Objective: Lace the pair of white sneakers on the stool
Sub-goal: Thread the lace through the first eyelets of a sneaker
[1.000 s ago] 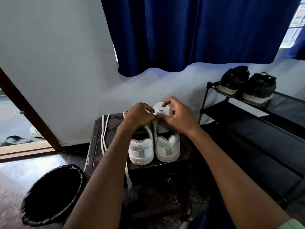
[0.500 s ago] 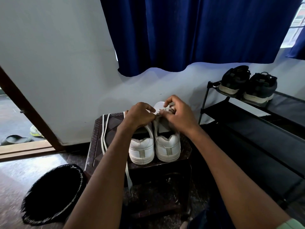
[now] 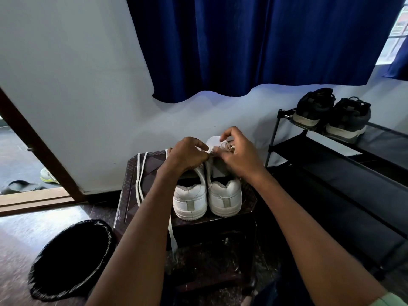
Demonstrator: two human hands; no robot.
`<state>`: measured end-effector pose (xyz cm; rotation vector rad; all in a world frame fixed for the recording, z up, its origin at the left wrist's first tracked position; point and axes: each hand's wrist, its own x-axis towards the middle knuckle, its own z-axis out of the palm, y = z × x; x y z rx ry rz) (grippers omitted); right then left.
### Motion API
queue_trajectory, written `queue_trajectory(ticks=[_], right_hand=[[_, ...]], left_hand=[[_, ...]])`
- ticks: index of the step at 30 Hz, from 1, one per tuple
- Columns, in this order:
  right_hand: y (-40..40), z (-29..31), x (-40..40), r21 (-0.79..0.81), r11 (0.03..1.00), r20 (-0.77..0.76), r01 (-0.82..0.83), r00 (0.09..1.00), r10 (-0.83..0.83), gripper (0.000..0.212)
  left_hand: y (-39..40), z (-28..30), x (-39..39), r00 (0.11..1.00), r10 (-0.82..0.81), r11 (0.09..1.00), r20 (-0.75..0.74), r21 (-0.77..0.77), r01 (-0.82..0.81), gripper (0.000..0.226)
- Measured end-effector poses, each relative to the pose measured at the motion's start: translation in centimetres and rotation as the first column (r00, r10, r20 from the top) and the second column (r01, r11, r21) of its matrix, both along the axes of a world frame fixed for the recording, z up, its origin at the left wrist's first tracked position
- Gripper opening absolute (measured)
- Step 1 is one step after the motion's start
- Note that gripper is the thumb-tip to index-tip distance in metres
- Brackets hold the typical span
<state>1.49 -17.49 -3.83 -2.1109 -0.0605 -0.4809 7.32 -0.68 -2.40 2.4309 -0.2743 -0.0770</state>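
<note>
At the far left an open doorway (image 3: 19,151) shows a dark slipper (image 3: 19,186) and a pale shoe (image 3: 47,175) on the ground outside. Nearer, on the floor, stands a bin lined with a black bag (image 3: 72,259). Just to its right is the dark brown stool (image 3: 132,182), set against the pale wall under the hem of a blue curtain (image 3: 254,45). A loose white lace (image 3: 141,175) lies in two strands along the stool's left part, and another white strand (image 3: 172,236) hangs down over its front edge. The two white sneakers stand side by side on the stool, heels toward the camera and touching each other: the left sneaker (image 3: 189,200) partly under the left forearm, the right sneaker (image 3: 225,198) just beside it. The left hand (image 3: 187,154) is over the left sneaker's opening, fingers curled, its fingertips pinching a white lace at the point where the two hands meet. The right hand (image 3: 239,154) is over the right sneaker's tongue, fingers curled, thumb and forefinger raised in a pinch around a small loop of lace (image 3: 224,142). Which eyelet the lace runs through cannot be told. At the far right a black shoe rack (image 3: 331,164) carries a pair of dark shoes (image 3: 331,115) on its top shelf.
</note>
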Motion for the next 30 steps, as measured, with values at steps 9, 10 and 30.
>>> queue_trajectory(ticks=[9, 10, 30], right_hand=[[0.4, -0.7, 0.8, 0.135, 0.991, 0.058, 0.008, 0.998, -0.016, 0.011], [0.4, -0.3, 0.6, 0.382, 0.923, 0.038, -0.044, 0.999, 0.032, 0.014], [-1.0, -0.9, 1.0, -0.122, 0.973, -0.012, 0.194, 0.98, -0.197, 0.033]], left_hand=[[0.1, 0.0, 0.0, 1.0, -0.004, 1.0, -0.009, -0.013, 0.004, 0.031], [0.1, 0.1, 0.0, 1.0, -0.013, 1.0, -0.01, -0.002, 0.013, 0.03], [-0.6, -0.1, -1.2, 0.908, -0.219, 0.976, 0.358, 0.1, 0.195, 0.028]])
